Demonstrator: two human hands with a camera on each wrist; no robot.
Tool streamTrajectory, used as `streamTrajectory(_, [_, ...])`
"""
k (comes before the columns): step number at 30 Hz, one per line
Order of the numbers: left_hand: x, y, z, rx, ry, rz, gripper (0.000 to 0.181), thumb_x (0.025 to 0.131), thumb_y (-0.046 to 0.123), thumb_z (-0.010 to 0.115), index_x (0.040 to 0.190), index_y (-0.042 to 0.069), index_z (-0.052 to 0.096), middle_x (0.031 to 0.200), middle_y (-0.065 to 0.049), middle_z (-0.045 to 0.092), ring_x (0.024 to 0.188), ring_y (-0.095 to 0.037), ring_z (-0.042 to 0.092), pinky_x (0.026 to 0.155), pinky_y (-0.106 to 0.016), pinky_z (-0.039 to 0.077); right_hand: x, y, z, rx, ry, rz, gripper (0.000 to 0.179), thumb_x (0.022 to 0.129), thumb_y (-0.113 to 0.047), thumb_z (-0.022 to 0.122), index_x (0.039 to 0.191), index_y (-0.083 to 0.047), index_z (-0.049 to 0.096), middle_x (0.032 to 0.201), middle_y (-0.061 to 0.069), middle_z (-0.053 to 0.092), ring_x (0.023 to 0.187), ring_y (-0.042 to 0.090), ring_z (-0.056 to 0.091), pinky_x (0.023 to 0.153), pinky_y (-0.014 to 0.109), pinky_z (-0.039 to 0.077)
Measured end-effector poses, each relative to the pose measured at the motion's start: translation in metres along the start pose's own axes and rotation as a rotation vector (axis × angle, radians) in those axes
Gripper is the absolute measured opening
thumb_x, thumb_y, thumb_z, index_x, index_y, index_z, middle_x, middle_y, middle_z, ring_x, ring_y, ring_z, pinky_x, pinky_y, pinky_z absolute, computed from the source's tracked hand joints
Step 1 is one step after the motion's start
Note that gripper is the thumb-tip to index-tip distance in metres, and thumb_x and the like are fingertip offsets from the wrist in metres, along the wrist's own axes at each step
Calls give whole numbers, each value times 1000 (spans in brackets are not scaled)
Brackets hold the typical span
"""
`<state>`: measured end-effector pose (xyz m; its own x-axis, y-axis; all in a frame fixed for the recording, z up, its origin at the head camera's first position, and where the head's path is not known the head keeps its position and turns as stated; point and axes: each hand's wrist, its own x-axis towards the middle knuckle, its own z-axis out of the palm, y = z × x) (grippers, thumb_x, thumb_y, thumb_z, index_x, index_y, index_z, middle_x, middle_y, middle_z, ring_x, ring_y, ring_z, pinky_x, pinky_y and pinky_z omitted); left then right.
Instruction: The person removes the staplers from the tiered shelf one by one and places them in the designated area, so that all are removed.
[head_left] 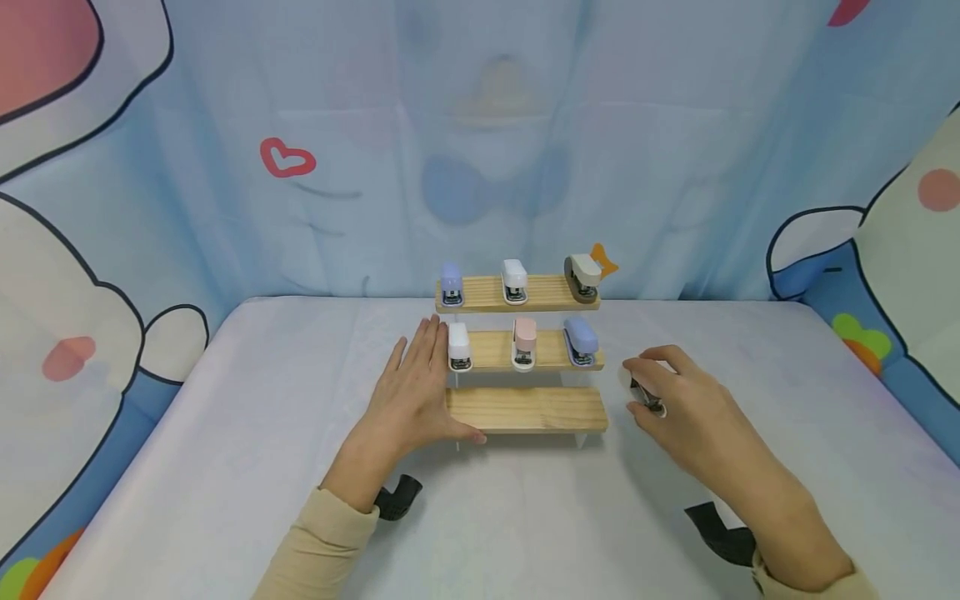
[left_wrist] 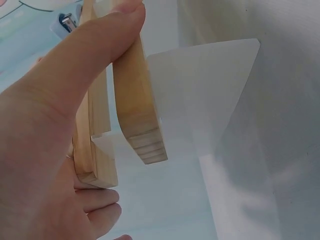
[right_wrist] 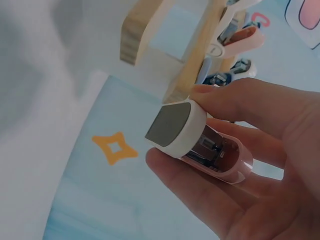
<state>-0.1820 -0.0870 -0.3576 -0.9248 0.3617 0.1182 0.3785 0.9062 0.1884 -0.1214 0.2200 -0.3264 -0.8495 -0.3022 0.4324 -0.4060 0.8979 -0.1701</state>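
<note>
My right hand [head_left: 693,412] is off the right side of a tiered wooden rack and pinches a mini stapler [right_wrist: 172,127] between thumb and fingers. It has a white top with a grey panel and a pinkish base. At the rack's left end, my left hand [head_left: 412,396] lies with fingers straight along the side and thumb at the front of the bottom shelf [head_left: 528,410]. The middle shelf holds a white stapler [head_left: 459,346], a pink stapler [head_left: 524,342] and a blue stapler [head_left: 581,340]. No stapler stands on the bottom shelf.
The top shelf [head_left: 551,292] carries a lilac stapler [head_left: 452,283], a white stapler [head_left: 514,280] and a grey-white stapler [head_left: 582,277]. Clear side panels [left_wrist: 200,95] support the boards. A white-covered table [head_left: 517,517] lies below, with a blue cartoon curtain [head_left: 360,75] behind.
</note>
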Motion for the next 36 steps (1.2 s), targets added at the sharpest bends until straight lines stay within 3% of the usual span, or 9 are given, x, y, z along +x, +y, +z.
streamTrajectory(3, [0, 0, 0, 2, -3, -4, 150, 54, 74, 83, 158, -2, 5, 167, -17, 3, 156, -27, 4, 126, -48, 11, 1, 6, 1, 3, 44, -5, 45, 73, 2, 81, 115, 2, 67, 115, 19, 60, 84, 30, 67, 64, 43, 57])
streamTrajectory(9, [-1, 0, 1, 3, 13, -5, 150, 52, 74, 84, 158, -3, 9, 167, -18, 6, 156, -29, 7, 126, -49, 12, 6, 14, 4, 10, 44, 19, 49, 73, 2, 81, 119, 3, 65, 117, 24, 58, 86, 36, 67, 68, 50, 58])
streamTrajectory(18, [-2, 0, 2, 19, 18, -10, 152, 51, 77, 83, 158, -3, 9, 166, -19, 9, 156, -29, 7, 127, -48, 11, 8, 21, 5, -1, 54, 47, 50, 74, 4, 80, 121, 3, 64, 120, 24, 57, 85, 37, 67, 67, 50, 58])
streamTrajectory(36, [-1, 2, 4, 19, 29, -16, 151, 52, 76, 83, 157, -3, 9, 167, -18, 7, 156, -27, 4, 127, -47, 10, 16, 52, 27, 11, 68, 92, 48, 76, 4, 78, 121, 7, 62, 121, 27, 55, 88, 41, 65, 69, 55, 57])
